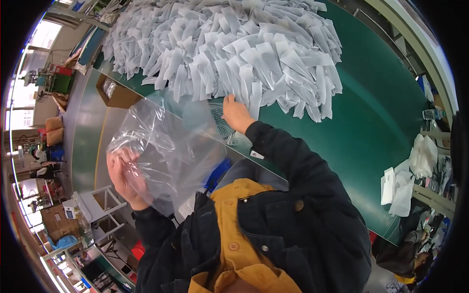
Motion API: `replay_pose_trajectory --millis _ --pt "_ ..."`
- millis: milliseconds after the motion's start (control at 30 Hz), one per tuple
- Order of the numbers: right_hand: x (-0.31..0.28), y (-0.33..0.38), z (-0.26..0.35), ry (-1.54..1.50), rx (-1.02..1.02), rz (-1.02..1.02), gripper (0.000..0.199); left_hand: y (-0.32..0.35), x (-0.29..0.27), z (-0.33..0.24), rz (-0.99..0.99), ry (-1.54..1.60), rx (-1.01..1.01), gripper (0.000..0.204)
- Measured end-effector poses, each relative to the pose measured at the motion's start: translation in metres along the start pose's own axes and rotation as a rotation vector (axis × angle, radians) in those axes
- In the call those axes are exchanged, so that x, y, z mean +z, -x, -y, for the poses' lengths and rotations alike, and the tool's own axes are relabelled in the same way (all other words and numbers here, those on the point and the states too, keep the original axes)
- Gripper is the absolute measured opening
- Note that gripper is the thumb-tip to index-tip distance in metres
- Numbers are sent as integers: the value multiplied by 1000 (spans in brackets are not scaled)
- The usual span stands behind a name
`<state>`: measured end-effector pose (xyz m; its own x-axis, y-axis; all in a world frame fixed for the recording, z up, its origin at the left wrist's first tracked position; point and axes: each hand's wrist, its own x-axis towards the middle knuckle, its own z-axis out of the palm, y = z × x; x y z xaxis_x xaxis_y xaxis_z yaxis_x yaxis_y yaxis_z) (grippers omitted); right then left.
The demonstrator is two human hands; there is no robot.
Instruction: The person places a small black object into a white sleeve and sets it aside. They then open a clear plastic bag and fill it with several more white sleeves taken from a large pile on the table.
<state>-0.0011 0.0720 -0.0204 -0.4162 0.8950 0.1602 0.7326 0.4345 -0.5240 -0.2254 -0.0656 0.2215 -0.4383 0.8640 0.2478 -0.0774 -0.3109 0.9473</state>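
Green table [371, 122] takes up most of the view, running from about 10 o'clock down to 4 o'clock, with a massive heap of white flat packets [220, 49] piled across the top from 11 to 1 o'clock. Next biggest thing is the clear plastic bag [166, 146], crumpled and see-through, floating at roughly 9 o'clock off the centre, just past the table's near edge. Left hand [128, 178] is closed around the bag's lower left side, fingers curled into the film and holding it up, so the bag spreads up and to the right of that grip, toward 1 o'clock from the hand. Right hand [236, 113] is stretched forward in a dark sleeve, resting at the bottom edge of the packet heap, fingers laid on the packets there; can't really tell if it's pinching one or just touching, the fingertips are tucked under the pile's edge. The heap sits right at 12 o'clock from that hand, touching it, and the bag's right edge is just beside the wrist at its 8 o'clock. Smaller stuff: a little stack of white cloth-like pieces [405, 180] over at 3 o'clock on the table's far right, well apart from both hands, and an open cardboard box [115, 93] at about 10 o'clock, below the table's edge, near the bag's top.
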Motion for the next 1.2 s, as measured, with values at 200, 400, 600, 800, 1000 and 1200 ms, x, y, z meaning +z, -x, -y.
replay_pose_trajectory --millis 200,400,600,800,1000,1200 --pt "23 -10 -3 256 -78 61 14 -27 3 27 335 -54 -4 18" --pt "19 -13 17 357 10 30 26 -55 33 46 490 9 -130 16" --pt "-22 67 10 -186 33 -166 23 -58 91 58 743 147 -278 20" --pt "-183 268 -67 -267 450 -100 28 -29 170 70 1059 229 -390 24" --pt "-270 522 -151 115 961 -164 20 46 251 82 1291 66 -486 23" --pt "-325 601 -192 723 1347 189 55 120 334 110 1418 -52 -515 9"
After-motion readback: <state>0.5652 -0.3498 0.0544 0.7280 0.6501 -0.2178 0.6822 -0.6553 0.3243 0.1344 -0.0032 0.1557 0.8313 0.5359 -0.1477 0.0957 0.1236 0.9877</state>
